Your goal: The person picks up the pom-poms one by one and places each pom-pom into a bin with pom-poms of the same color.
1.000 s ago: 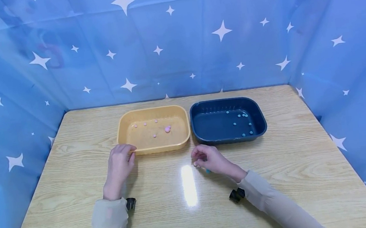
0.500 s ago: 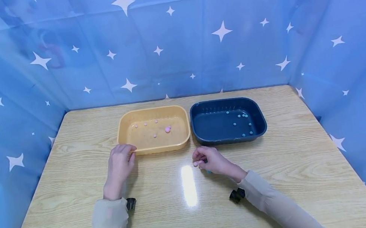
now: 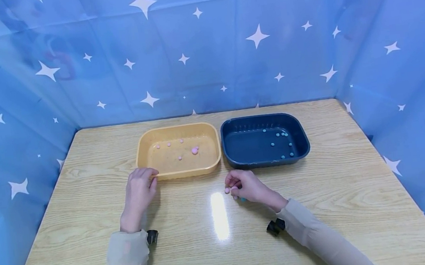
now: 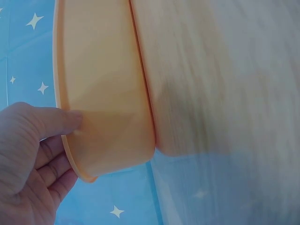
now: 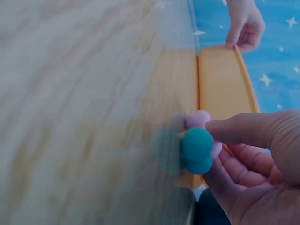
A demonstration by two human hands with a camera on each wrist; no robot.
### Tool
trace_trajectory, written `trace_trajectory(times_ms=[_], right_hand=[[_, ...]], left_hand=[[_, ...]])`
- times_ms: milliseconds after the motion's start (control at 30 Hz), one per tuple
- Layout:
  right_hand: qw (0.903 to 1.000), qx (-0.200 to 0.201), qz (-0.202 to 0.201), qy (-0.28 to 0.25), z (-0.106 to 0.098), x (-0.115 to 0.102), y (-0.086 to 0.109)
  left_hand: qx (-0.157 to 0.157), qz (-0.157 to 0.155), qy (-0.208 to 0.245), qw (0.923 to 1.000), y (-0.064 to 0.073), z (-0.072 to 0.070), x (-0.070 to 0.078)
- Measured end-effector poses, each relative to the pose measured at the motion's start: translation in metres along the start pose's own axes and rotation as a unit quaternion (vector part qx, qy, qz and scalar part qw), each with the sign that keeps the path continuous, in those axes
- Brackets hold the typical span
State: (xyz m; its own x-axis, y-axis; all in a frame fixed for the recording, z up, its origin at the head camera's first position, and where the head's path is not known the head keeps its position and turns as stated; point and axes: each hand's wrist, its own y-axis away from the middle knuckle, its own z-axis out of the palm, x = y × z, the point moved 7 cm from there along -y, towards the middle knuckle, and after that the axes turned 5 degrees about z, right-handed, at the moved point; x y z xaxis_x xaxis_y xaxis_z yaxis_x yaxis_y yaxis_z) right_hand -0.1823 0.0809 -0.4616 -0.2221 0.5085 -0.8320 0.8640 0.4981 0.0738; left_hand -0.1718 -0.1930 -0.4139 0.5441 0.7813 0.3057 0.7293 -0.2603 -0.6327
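Observation:
In the head view my left hand (image 3: 140, 189) grips the front left corner of the yellow tray (image 3: 179, 174). The left wrist view shows the thumb on the tray's outer wall (image 4: 110, 93) and the fingers curled behind the rim. My right hand (image 3: 248, 186) is low over the table, in front of the gap between the trays, its thumb and fingertips closing round a small pink ball (image 5: 217, 149). Another pink ball (image 3: 227, 190) lies just left of the fingertips. Teal balls (image 5: 197, 144) sit close before the fingers in the right wrist view, partly covering the pinched one.
Several pink balls (image 3: 194, 150) lie in the yellow tray, one larger than the others. Beside it stands a dark blue tray (image 3: 265, 163) with several teal balls (image 3: 272, 144). A blue star-printed curtain (image 3: 204, 63) surrounds the wooden table (image 3: 194, 248) at the back and sides.
My right hand has shifted slightly right, and the pink balls by its fingertips show more plainly now. My left hand has stayed on the yellow tray's corner.

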Motion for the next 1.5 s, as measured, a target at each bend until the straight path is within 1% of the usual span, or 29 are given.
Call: trace_trajectory(times_ms=[333, 700, 1000, 1300, 1500], right_hand=[[0.9989, 0.017, -0.018, -0.040, -0.006, -0.007, 0.000], [0.9984, 0.025, -0.024, -0.045, -0.015, -0.018, -0.005], [0.9958, 0.050, -0.056, -0.052, -0.023, -0.031, -0.008], [0.9944, 0.064, -0.064, -0.054, -0.030, -0.048, -0.018], [0.9942, 0.072, -0.057, -0.057, -0.033, -0.051, -0.027]], left_hand=[[-0.001, -0.003, -0.005, 1.0000, 0.000, 0.000, 0.000], [-0.001, -0.003, -0.002, 1.0000, -0.001, -0.001, 0.000], [0.004, 0.005, -0.001, 1.0000, -0.003, -0.002, 0.001], [-0.004, 0.000, 0.000, 1.0000, -0.003, 0.001, -0.001], [-0.003, 0.000, 0.003, 1.0000, -0.004, 0.000, 0.000]])
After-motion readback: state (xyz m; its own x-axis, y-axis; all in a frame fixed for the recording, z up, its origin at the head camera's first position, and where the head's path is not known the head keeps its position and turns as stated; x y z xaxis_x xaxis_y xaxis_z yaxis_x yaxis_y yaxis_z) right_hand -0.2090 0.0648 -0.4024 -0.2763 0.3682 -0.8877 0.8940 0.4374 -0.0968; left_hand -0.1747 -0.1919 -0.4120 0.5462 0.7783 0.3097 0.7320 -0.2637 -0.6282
